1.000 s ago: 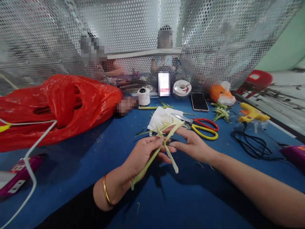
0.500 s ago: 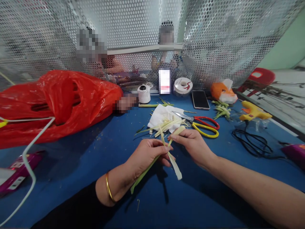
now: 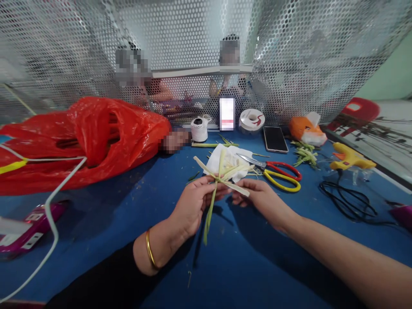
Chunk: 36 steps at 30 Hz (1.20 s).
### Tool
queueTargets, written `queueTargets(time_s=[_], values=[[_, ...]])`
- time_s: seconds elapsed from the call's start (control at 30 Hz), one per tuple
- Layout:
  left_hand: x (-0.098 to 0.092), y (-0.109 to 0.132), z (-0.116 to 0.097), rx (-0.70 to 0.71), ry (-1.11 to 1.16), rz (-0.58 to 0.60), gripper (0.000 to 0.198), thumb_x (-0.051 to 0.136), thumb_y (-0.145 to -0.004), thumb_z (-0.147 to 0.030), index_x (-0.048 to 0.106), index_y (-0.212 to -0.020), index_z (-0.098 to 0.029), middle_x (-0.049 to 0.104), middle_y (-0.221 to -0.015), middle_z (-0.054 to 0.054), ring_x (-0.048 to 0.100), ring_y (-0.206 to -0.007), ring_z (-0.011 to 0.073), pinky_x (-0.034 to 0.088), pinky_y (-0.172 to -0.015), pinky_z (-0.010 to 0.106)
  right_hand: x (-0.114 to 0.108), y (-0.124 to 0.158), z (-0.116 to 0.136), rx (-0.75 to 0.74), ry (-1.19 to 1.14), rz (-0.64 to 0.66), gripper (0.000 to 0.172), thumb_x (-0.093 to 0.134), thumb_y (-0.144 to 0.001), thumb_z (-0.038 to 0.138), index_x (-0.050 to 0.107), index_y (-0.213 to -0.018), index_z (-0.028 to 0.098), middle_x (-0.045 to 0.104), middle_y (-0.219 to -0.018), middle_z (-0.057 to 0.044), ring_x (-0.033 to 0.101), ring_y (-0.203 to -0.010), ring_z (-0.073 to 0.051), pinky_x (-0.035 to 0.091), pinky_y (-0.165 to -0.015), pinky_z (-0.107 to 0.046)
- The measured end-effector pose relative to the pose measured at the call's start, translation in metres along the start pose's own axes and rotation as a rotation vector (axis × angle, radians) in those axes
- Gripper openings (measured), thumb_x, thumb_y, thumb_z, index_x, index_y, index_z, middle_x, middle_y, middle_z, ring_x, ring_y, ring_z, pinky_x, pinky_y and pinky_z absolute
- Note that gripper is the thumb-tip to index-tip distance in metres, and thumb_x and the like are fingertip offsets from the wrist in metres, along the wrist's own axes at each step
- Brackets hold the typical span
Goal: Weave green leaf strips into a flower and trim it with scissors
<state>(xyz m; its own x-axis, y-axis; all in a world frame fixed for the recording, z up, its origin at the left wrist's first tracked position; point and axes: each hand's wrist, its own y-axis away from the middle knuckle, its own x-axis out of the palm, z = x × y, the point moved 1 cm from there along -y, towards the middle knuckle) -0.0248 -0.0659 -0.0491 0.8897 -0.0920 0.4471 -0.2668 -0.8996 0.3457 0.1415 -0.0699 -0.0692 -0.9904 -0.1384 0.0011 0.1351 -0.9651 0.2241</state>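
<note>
Pale green leaf strips (image 3: 210,210) cross each other in a star shape above the blue table. My left hand (image 3: 193,204) pinches them at the crossing, thumb on top, and one long strip hangs down from there. Just to the right, my right hand (image 3: 262,197) has its fingers curled at the end of a pale strip (image 3: 238,188), which partly covers its fingertips. Beyond the hands, more cut strips lie on a crumpled white tissue (image 3: 215,161). Scissors (image 3: 283,176) with one red and one yellow handle rest with their blades on the tissue.
A red plastic bag (image 3: 128,133) fills the left side, with a white cable (image 3: 53,223) before it. Behind stand a thread spool (image 3: 199,131), a lit phone (image 3: 227,113) and a ribbon roll (image 3: 251,121). A dark phone (image 3: 276,139) and yellow glue gun (image 3: 350,158) lie right.
The strips have turned and spread from a narrow cross into a star. My right hand has shifted from the upper strip down to the right-hand one. The view has shifted slightly.
</note>
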Motion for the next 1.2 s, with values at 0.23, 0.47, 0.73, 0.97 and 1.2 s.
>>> queueTargets(time_s=[0.23, 0.47, 0.73, 0.97, 1.2], values=[[0.004, 0.003, 0.009, 0.014, -0.009, 0.034, 0.024, 0.065, -0.077, -0.017, 0.061, -0.1, -0.015, 0.073, -0.089, 0.007, 0.067, -0.065, 0.0133, 0.051, -0.056, 0.021, 0.035, 0.028, -0.001, 0.113, -0.187, 0.256, 0.035, 0.073, -0.07, 0.048, 0.068, -0.08, 0.014, 0.067, -0.073, -0.002, 0.061, -0.066, -0.011, 0.046, -0.063, -0.023], [0.003, 0.001, 0.019, 0.046, -0.055, -0.017, 0.026, 0.071, -0.071, -0.022, 0.06, -0.093, -0.015, 0.07, -0.069, 0.001, 0.056, -0.044, 0.01, 0.042, -0.042, 0.02, 0.042, 0.029, -0.01, 0.082, -0.228, 0.178, 0.036, 0.073, -0.068, 0.05, 0.063, -0.065, 0.016, 0.06, -0.06, 0.001, 0.053, -0.054, -0.01, 0.044, -0.056, -0.024], [0.004, 0.004, 0.019, 0.089, -0.055, -0.102, 0.015, 0.07, -0.068, -0.016, 0.06, -0.079, -0.014, 0.072, -0.068, 0.005, 0.067, -0.064, 0.0154, 0.048, -0.063, 0.024, 0.036, 0.031, -0.008, -0.088, 0.111, 0.292, 0.034, 0.058, -0.082, 0.044, 0.059, -0.061, 0.017, 0.055, -0.056, 0.001, 0.05, -0.052, -0.011, 0.04, -0.051, -0.023], [0.0, 0.002, 0.022, 0.076, -0.046, -0.106, 0.015, 0.071, -0.068, -0.018, 0.061, -0.079, -0.015, 0.072, -0.069, 0.005, 0.068, -0.067, 0.0172, 0.049, -0.066, 0.026, 0.036, 0.031, -0.008, -0.136, 0.204, 0.289, 0.032, 0.053, -0.085, 0.038, 0.058, -0.061, 0.017, 0.054, -0.057, 0.001, 0.048, -0.053, -0.011, 0.039, -0.05, -0.024], [0.001, 0.0, 0.013, 0.082, 0.0, -0.017, 0.019, 0.07, -0.071, -0.02, 0.064, -0.088, -0.013, 0.073, -0.08, 0.007, 0.068, -0.075, 0.0159, 0.05, -0.073, 0.026, 0.036, 0.03, -0.005, -0.014, -0.081, 0.242, 0.034, 0.062, -0.081, 0.047, 0.057, -0.068, 0.016, 0.058, -0.063, 0.001, 0.057, -0.058, -0.011, 0.045, -0.06, -0.025]])
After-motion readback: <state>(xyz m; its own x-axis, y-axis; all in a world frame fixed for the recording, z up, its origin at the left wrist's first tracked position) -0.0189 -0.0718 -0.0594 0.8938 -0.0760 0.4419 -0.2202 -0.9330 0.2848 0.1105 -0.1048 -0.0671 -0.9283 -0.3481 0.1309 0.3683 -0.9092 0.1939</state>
